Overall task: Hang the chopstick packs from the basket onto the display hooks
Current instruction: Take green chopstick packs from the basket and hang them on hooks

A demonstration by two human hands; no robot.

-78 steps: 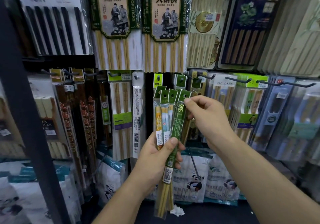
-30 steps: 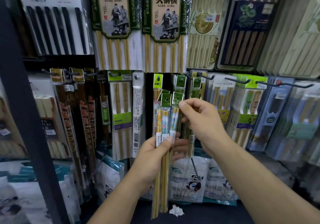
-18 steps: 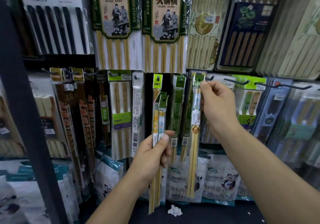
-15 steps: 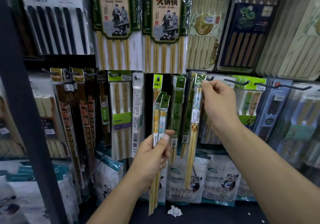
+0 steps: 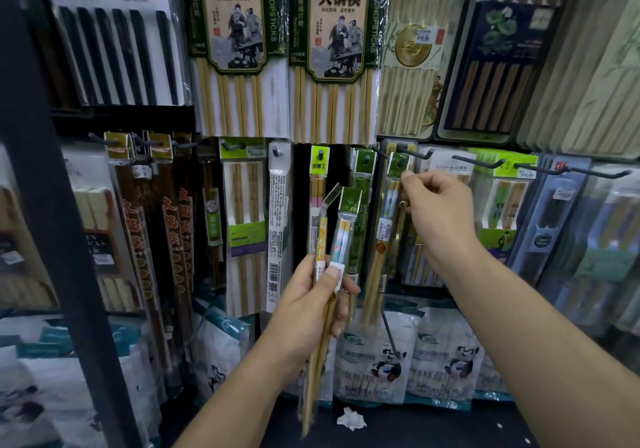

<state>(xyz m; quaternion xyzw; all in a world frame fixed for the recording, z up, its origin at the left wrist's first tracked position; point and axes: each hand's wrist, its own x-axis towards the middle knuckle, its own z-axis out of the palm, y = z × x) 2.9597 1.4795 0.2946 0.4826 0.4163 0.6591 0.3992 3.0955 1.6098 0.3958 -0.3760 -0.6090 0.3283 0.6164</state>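
Observation:
My left hand [image 5: 311, 295] grips two slim chopstick packs [image 5: 341, 236], one yellow-patterned and one blue, with their green header cards tilted up toward the display. My right hand [image 5: 440, 205] is raised to the right of them. Its fingertips pinch a third chopstick pack [image 5: 388, 226] just below its green header [image 5: 398, 163]. That header sits on a black display hook [image 5: 415, 153], and the pack hangs down in front of other green packs. No basket is in view.
Black hooks [image 5: 481, 163] with hanging packs stick out to the right, and the rightmost hook [image 5: 571, 172] reaches far forward. A dark upright post [image 5: 45, 205] stands at the left. Panda-printed bags [image 5: 374, 357] line the bottom, with crumpled paper [image 5: 351, 420] on the dark shelf.
My right hand drew one pack out of the bundle in my left hand, lifted it up and right, and put its header on the hook. My left hand holds fewer packs.

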